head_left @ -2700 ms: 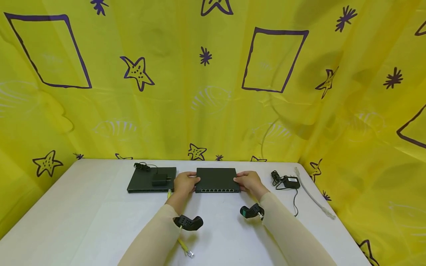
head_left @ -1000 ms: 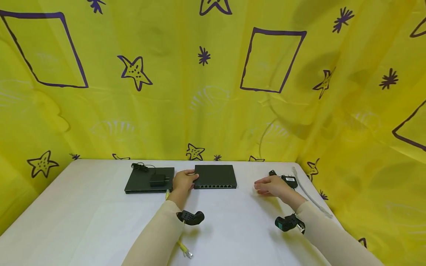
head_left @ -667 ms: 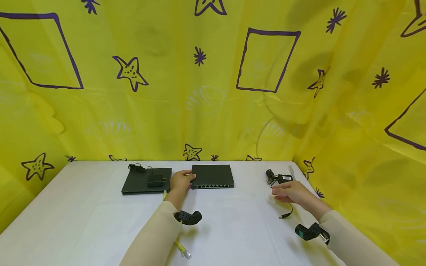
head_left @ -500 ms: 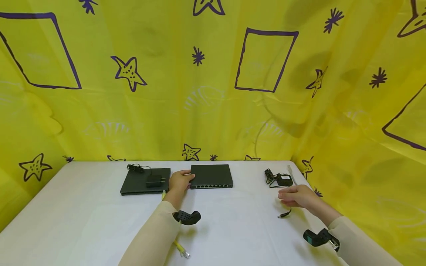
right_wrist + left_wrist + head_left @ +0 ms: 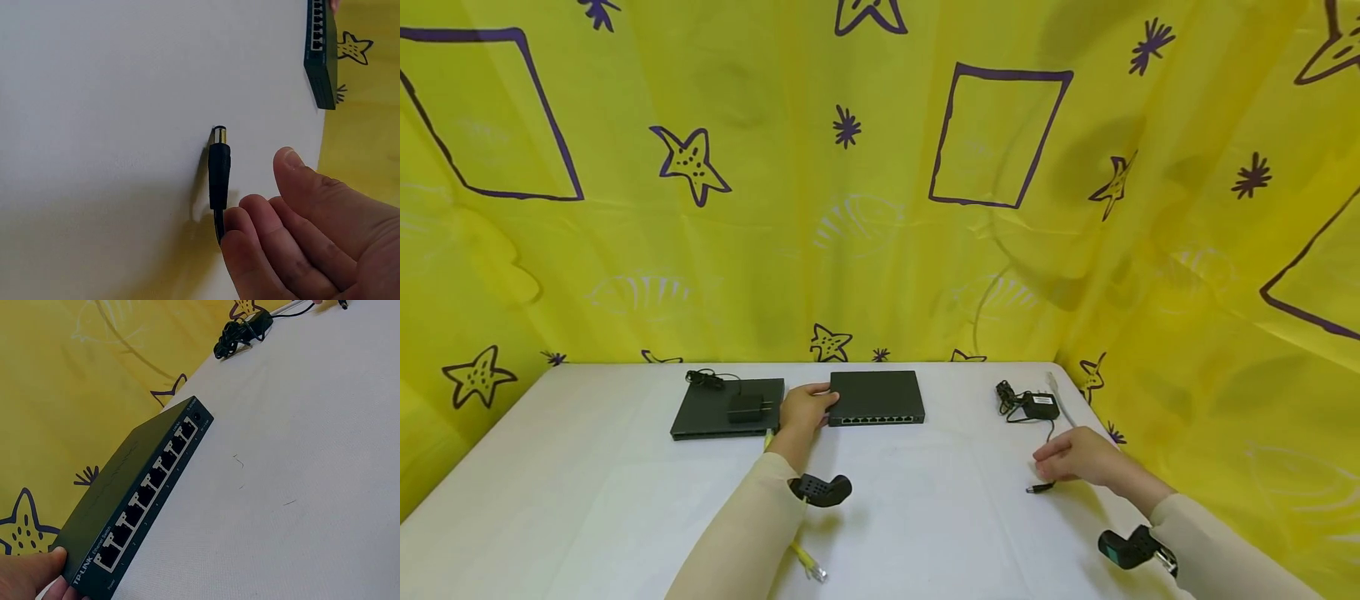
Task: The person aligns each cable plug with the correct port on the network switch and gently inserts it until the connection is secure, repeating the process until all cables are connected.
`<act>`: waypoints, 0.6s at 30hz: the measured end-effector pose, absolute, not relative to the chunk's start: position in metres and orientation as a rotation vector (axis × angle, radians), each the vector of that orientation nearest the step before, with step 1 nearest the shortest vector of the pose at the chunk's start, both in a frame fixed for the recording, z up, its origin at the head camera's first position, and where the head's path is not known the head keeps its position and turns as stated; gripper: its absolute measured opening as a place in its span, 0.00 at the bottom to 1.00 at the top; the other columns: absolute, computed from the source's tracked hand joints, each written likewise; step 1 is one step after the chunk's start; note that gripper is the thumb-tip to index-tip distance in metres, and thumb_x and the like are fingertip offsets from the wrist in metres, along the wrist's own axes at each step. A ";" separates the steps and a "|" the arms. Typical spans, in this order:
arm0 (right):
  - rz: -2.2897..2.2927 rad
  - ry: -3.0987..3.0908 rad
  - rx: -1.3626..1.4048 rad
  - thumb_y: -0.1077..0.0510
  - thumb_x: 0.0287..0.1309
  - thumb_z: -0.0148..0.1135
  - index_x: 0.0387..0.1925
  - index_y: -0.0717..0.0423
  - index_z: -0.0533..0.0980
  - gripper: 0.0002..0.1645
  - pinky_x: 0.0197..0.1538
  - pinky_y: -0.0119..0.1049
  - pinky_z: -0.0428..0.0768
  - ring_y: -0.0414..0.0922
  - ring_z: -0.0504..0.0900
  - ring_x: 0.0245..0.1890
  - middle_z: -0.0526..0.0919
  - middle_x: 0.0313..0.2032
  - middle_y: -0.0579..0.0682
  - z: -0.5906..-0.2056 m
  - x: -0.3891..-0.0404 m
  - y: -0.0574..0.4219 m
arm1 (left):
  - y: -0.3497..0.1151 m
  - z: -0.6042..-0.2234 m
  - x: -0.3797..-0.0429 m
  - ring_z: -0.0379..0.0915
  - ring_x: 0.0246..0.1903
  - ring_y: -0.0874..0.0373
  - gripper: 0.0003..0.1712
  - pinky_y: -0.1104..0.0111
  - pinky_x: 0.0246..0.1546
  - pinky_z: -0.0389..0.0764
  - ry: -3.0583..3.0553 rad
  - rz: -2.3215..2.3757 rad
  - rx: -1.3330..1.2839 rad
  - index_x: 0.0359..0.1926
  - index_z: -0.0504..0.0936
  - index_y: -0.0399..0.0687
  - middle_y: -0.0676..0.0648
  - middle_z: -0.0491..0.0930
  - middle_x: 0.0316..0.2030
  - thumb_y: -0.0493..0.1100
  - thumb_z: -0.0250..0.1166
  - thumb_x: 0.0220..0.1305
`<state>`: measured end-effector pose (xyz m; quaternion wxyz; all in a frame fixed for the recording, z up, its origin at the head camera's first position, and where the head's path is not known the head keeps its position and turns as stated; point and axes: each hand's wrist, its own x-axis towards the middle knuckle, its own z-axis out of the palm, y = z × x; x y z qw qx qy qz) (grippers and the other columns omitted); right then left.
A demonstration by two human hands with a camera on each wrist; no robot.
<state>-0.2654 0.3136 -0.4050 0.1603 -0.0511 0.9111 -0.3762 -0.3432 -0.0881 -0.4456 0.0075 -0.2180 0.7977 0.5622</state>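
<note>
My left hand [image 5: 802, 410] grips the left end of a black TP-LINK Ethernet switch [image 5: 877, 396], thumb on top and fingers below. In the left wrist view, its row of ports [image 5: 147, 495] faces the front, with a round power socket [image 5: 197, 417] at the far end. My right hand [image 5: 1078, 457] is low over the right side of the table, beside the barrel plug [image 5: 219, 175] of a black power cord. In the right wrist view the thumb stands apart from the fingers, whose tips are right at the cord behind the plug. The cord leads back to a black power adapter [image 5: 1041, 406].
Left of the switch lies a second flat black box [image 5: 696, 417] with another power adapter [image 5: 746, 408] on top. A yellow network cable [image 5: 808, 562] runs under my left arm. A grey cable [image 5: 1063, 404] lies near the table's right edge. Yellow curtains [image 5: 880, 275] stand behind the table.
My right hand has let go of the switch's right end and moved right and towards me, down to the barrel plug. My left hand has kept its grip on the switch.
</note>
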 end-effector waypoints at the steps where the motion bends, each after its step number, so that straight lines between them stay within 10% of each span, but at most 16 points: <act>1: -1.047 2.617 -0.153 0.62 0.53 0.73 0.43 0.72 0.82 0.19 0.41 0.41 0.87 0.45 0.85 0.35 0.88 0.37 0.57 -0.405 -0.266 0.313 | -0.088 -0.446 -0.343 0.80 0.44 0.51 0.21 0.69 0.40 0.85 2.493 1.762 -0.678 0.56 0.83 0.48 0.38 0.78 0.57 0.43 0.69 0.62; 18: -0.605 2.784 -0.387 0.69 0.31 0.81 0.24 0.57 0.83 0.14 0.30 0.32 0.79 0.40 0.78 0.24 0.83 0.22 0.45 -0.406 -0.275 0.297 | -0.089 -0.445 -0.342 0.81 0.40 0.52 0.20 0.70 0.37 0.85 2.498 1.778 -0.669 0.55 0.84 0.47 0.38 0.80 0.55 0.43 0.70 0.62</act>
